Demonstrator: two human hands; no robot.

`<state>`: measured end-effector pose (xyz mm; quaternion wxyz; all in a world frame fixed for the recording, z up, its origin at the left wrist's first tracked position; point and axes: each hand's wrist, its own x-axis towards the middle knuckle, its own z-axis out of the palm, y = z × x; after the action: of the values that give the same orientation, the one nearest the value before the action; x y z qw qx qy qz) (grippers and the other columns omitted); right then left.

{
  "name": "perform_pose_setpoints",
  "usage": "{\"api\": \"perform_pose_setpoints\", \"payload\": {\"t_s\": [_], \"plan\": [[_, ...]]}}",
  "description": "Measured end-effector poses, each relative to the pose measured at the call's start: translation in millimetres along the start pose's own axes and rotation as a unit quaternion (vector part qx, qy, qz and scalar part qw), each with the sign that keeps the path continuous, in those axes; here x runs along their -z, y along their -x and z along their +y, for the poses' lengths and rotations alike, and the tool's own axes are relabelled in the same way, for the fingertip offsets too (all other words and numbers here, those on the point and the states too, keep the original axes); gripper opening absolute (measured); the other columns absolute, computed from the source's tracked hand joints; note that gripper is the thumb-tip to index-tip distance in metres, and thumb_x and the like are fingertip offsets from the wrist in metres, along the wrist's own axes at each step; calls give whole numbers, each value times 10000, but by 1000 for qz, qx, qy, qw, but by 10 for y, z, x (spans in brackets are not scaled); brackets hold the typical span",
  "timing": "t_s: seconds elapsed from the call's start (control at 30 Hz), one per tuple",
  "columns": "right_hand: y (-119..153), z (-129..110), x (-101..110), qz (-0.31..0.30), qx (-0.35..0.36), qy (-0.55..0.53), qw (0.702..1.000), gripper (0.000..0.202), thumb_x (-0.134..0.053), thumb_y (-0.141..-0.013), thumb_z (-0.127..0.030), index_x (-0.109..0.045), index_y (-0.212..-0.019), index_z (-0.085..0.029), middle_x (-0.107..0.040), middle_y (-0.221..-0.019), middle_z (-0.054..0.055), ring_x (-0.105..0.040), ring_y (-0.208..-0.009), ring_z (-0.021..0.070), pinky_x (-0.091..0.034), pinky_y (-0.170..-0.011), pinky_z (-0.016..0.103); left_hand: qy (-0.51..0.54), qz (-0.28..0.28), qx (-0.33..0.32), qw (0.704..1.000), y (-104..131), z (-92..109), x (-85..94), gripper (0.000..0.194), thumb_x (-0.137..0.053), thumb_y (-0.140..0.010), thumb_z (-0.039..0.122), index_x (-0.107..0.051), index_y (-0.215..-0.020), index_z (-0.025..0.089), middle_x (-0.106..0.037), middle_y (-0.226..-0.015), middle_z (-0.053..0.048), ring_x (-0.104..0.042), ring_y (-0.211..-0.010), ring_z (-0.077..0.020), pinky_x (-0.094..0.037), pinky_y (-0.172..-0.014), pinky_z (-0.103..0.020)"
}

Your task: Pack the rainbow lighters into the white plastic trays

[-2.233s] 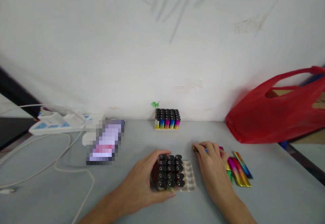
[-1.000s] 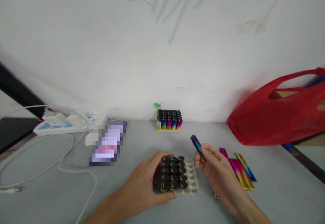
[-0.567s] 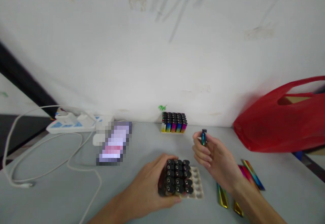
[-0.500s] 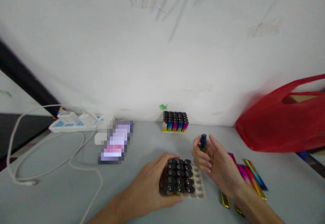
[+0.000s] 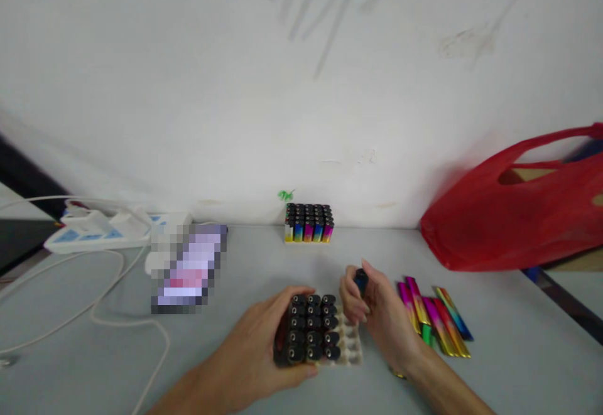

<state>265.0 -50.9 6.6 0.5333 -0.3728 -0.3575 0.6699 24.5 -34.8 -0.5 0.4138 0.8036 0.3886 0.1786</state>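
My left hand (image 5: 264, 339) is wrapped round the left side of a pale tray (image 5: 351, 344) filled with rows of black-topped lighters (image 5: 313, 322). Empty sockets show along the tray's right side. Just beyond that side, my right hand (image 5: 377, 308) grips a single dark blue lighter (image 5: 361, 279) upright between fingers and thumb. Several loose lighters (image 5: 440, 324) in pink, gold, red, green and blue lie on the table to the right of my right hand.
A full block of lighters (image 5: 308, 230) stands against the wall. At left lie a phone (image 5: 191, 267), a white power strip (image 5: 108, 233) and a white cable (image 5: 127, 323). A red bag (image 5: 509, 220) rests at the right on the grey table (image 5: 254, 264).
The whole view has shifted, so most things appear further left. My right hand has come slightly lower and closed more around its lighter. More of the loose lighters are uncovered.
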Motion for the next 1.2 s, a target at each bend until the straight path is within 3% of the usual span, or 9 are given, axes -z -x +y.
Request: {"api": "perform_pose_setpoints", "payload": {"t_s": [0.13,0.27,0.33,0.43,0.5,0.6,0.7,0.87,1.2], "plan": [[16,2,-2,14,26,27,999,440,-670,-1038,-608,-565,-830,-235,-500,-620,-64,-348,-510,114,-329,-545,254,-18,2,-4,1000,-7,-23,-14,870,-964,-721,222,-555,-1479,342,-766,-1404,-22,-734,-1269,-340,-562,-1111,-418],[33,9,-5,10,16,23,1000,443,-659,-1065,-578,-537,-808,-239,-440,-565,-89,-222,-451,97,-180,-457,259,-14,8,-3,1000,-20,-37,-22,875,-952,-721,230,-551,-1491,338,-765,-1408,-21,-737,-1268,-344,-566,-1110,-416],[46,-7,-25,-6,10,-2,1000,472,-621,-1068,-624,-587,-819,-224,-451,-561,-73,-293,-482,106,-264,-496,247,-10,8,-7,1000,-24,-39,-23,885,-948,-711,214,-552,-1492,340,-760,-1415,-14,-733,-1279,-337,-557,-1127,-410],[52,-23,-66,-14,12,-20,1000,436,-665,-1053,-577,-671,-855,-188,-590,-664,0,-496,-613,139,-422,-629,259,-9,11,-12,1000,-22,-45,-19,909,-954,-681,197,-550,-1484,333,-759,-1403,-18,-740,-1259,-330,-556,-1124,-405],[47,-11,-78,-1,28,-21,999,392,-697,-1056,-528,-676,-857,-191,-617,-691,10,-530,-634,144,-441,-638,259,-14,18,-11,1000,-17,-43,-9,924,-956,-669,196,-543,-1485,330,-758,-1388,-22,-745,-1236,-326,-565,-1101,-400],[34,17,-59,16,16,-58,998,366,-710,-1050,-575,-650,-926,-235,-490,-609,-70,-308,-479,101,-281,-473,222,-20,21,-11,1000,-15,-10,21,906,-945,-679,194,-539,-1478,328,-761,-1361,-26,-746,-1210,-317,-560,-1100,-403],[25,20,-17,8,-28,-89,996,485,-734,-993,-684,-618,-865,-231,-289,-583,-118,-101,-501,97,-120,-438,225,-22,13,-4,1000,-25,49,50,880,-925,-679,177,-546,-1461,310,-766,-1344,-35,-746,-1201,-316,-552,-1121,-416],[7,27,33,-10,-25,-59,998,670,-674,-981,-715,-368,-609,-249,-213,-564,-106,-106,-521,99,-126,-470,269,-43,13,-4,999,-33,85,64,882,-923,-683,199,-543,-1470,314,-772,-1336,-32,-755,-1185,-315,-553,-1123,-420],[29,84,41,4,-45,-31,999,589,-633,-924,-687,-356,-623,-263,-184,-568,-113,-111,-510,99,-110,-477,286,-84,39,-29,995,-33,-77,122,893,-906,-702,205,-516,-1494,333,-754,-1410,-25,-738,-1263,-335,-556,-1119,-427]]}}
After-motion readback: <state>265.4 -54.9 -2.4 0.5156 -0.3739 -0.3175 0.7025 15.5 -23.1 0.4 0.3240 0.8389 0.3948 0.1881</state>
